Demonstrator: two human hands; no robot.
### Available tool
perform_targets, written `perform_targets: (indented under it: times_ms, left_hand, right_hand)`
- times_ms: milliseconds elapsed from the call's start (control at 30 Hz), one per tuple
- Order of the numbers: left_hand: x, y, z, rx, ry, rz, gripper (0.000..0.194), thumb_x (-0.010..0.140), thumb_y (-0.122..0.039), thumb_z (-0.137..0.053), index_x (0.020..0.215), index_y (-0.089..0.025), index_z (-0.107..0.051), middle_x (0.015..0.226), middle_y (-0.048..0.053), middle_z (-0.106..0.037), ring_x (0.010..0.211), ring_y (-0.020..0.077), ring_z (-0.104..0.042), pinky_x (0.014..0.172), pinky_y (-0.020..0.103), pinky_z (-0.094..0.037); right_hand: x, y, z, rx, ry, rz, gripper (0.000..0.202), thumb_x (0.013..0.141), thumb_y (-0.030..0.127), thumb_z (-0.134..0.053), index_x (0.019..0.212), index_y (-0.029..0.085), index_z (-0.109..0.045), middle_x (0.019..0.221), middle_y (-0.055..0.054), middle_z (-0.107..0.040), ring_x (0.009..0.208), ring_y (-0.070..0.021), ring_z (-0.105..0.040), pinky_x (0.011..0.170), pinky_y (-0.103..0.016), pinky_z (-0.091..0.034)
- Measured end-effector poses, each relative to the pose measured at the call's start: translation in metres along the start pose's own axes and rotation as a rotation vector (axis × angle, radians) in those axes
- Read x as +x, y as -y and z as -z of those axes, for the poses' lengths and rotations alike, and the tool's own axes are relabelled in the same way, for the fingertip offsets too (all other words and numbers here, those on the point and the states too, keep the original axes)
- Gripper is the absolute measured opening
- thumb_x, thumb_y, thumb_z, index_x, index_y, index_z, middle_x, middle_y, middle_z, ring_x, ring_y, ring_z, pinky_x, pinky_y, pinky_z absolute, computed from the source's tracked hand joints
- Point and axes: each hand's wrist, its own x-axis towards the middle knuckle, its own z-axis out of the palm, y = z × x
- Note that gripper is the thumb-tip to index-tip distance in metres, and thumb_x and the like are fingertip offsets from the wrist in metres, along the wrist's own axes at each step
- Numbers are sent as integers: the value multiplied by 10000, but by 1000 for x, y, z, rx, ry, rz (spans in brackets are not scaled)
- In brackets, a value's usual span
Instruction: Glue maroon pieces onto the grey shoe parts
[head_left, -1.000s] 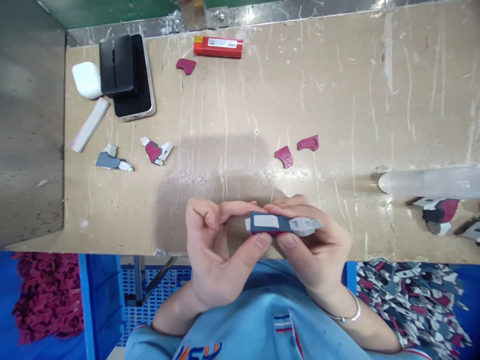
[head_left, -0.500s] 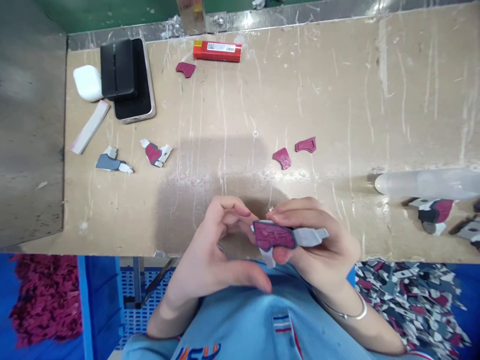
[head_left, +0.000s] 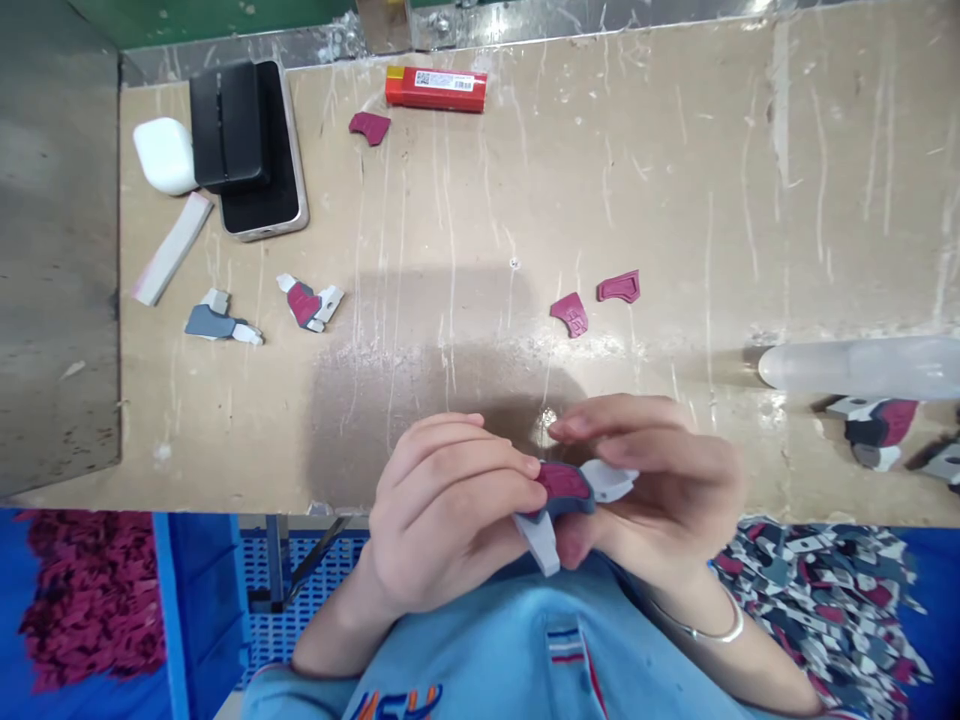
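Close to my body, above the table's front edge, both my hands are at a small plastic part [head_left: 566, 484] with a maroon panel, dark grey border and white ends. My left hand [head_left: 450, 510] is closed on its left side, fingers lying over the maroon panel. A white leg of the part points down between my hands. My right hand [head_left: 667, 480] grips the right side, its thumb under the part and its fingers by the white right end. Beyond the hands lie two loose maroon pieces, a notched panel [head_left: 570, 315] and a framed one [head_left: 619, 286].
At left are a grey-white assembly [head_left: 212, 318], a maroon-white assembly [head_left: 306, 303], a phone [head_left: 289, 190], a black case [head_left: 231, 130] and a white case [head_left: 163, 155]. A red box [head_left: 436, 90] is behind. A translucent tube [head_left: 855, 367] lies right. Bins below hold maroon pieces [head_left: 94, 600] and mixed parts [head_left: 832, 610].
My left hand has closed from an open curve onto the part's left side. The part has tilted, its white leg now showing longer. My right fingers have lifted off the panel's top edge.
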Motion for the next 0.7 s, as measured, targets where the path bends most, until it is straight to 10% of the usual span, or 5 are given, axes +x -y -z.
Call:
perform_targets:
  times_ms: [433, 700]
  left_hand:
    - [-8, 0, -6, -348, -17, 230, 277, 907, -237, -905, 1051, -218, -669, 980, 20, -825, 941, 171, -792, 912, 294, -646]
    - [-6, 1, -8, -327, -20, 212, 223, 865, -138, -858, 947, -221, -667, 898, -12, -834, 835, 165, -801, 948, 340, -653]
  right_hand:
    - [13, 9, 15, -191, 317, 121, 273, 1075, 449, -713, 967, 206, -653, 872, -41, -802, 835, -191, -827, 766, -299, -718]
    - [13, 10, 19, -166, 271, 121, 240, 1044, 395, -767, 981, 196, -650, 860, -50, -795, 822, -190, -820, 783, -292, -714]
